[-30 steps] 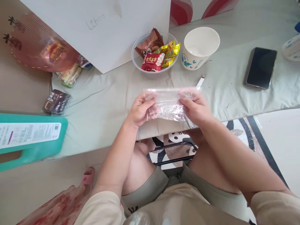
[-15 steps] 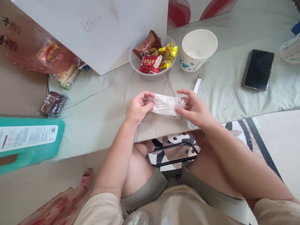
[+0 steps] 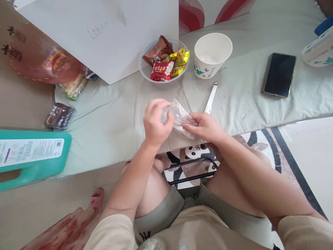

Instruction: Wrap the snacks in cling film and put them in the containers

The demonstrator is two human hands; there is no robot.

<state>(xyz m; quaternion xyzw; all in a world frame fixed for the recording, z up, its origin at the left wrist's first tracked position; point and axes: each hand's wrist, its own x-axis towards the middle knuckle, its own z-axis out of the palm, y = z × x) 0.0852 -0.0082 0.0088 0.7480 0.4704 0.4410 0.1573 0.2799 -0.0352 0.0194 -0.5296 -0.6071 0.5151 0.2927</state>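
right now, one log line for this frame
left hand: pinching clear bag | right hand: pinching bag's other end | bag: crumpled, above table edge

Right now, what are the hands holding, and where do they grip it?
A clear plastic bag: left hand pinches its left end, right hand its right end.

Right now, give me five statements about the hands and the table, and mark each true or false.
1. Both hands hold the clear plastic bag. True: the left hand and the right hand each pinch it.
2. The paper cup lies tipped on its side. False: it stands upright.
3. The phone lies screen up, right of the cup. True.
4. The clear bowl of wrapped snacks sits on the floor. False: it stands on the cloth-covered table.
5. The right hand grips the white strip. False: the strip lies on the cloth.
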